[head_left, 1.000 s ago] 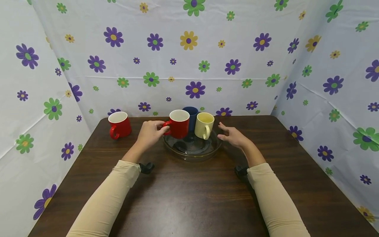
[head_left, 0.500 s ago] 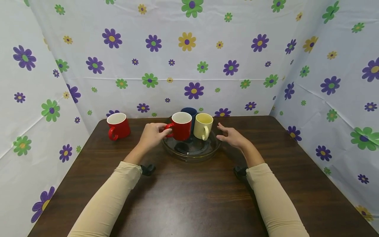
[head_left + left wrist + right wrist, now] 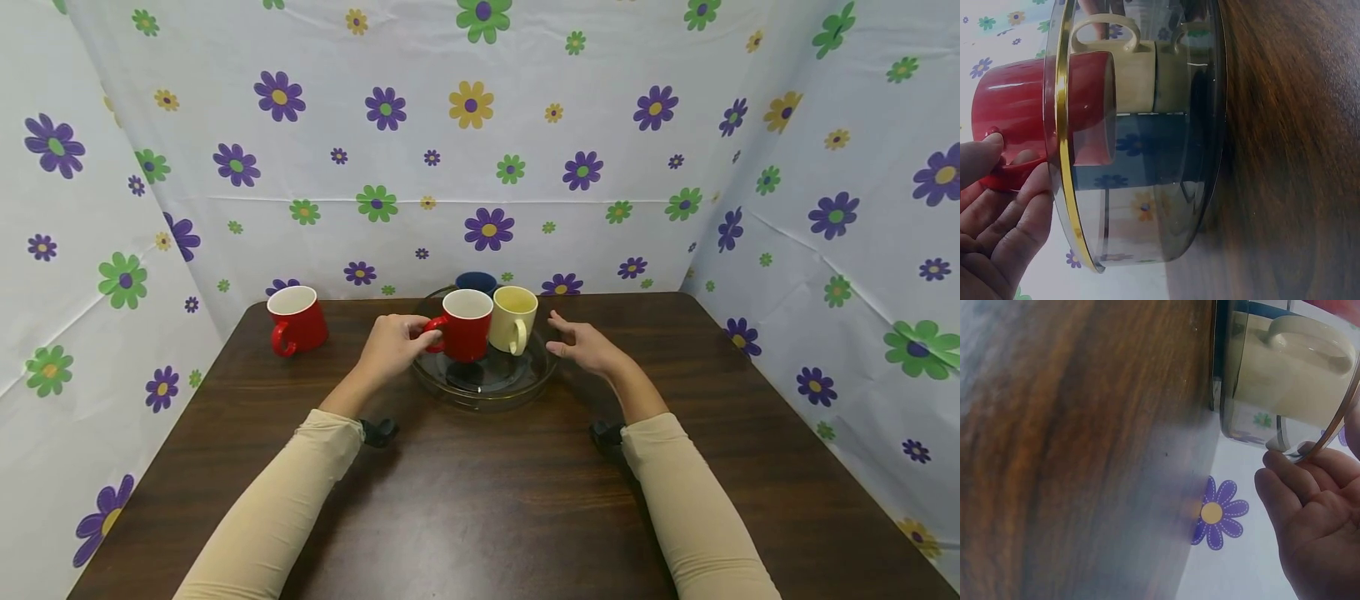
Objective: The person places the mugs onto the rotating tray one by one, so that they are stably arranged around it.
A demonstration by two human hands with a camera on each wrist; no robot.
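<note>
Peeking from behind red mug [image 3: 467,330]: blue mug [image 3: 477,282]

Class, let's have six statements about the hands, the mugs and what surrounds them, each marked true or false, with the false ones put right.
1. The left hand grips a red mug by its handle. True.
2. The yellow mug stands in the glass dish. True.
3. The right hand grips the yellow mug. False: the right hand is beside the dish and holds no mug.
4. The other red mug stands in the dish. False: the other red mug stands on the table, left of the dish.
5. The blue mug is nearer the person than the held red mug. False: the blue mug is behind it.
6. The backdrop has a flower print. True.
</note>
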